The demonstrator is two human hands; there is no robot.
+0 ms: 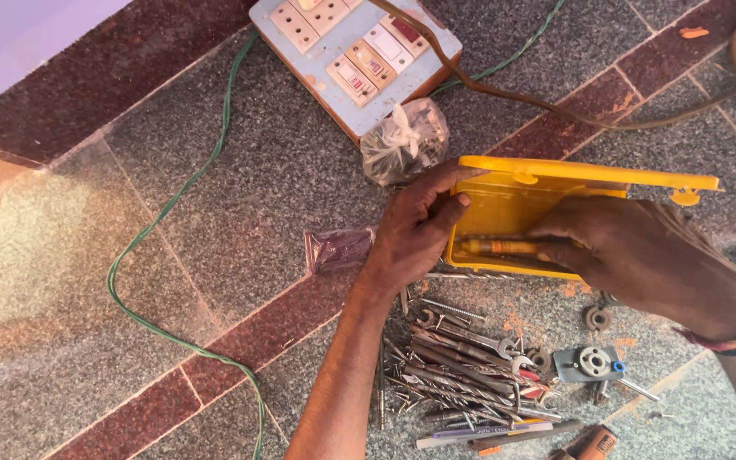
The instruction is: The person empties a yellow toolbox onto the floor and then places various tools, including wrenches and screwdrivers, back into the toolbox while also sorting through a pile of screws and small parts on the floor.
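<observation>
head view: right hand [641, 255] pinches orange tool [504, 247] lying left-right inside yellow case [589, 175]; left hand [415, 230] grips case edge.

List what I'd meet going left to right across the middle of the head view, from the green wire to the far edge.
Green wire → small purple plastic bag → left hand gripping the yellow case → orange-tipped tool inside the case → right hand touching that tool.
</observation>
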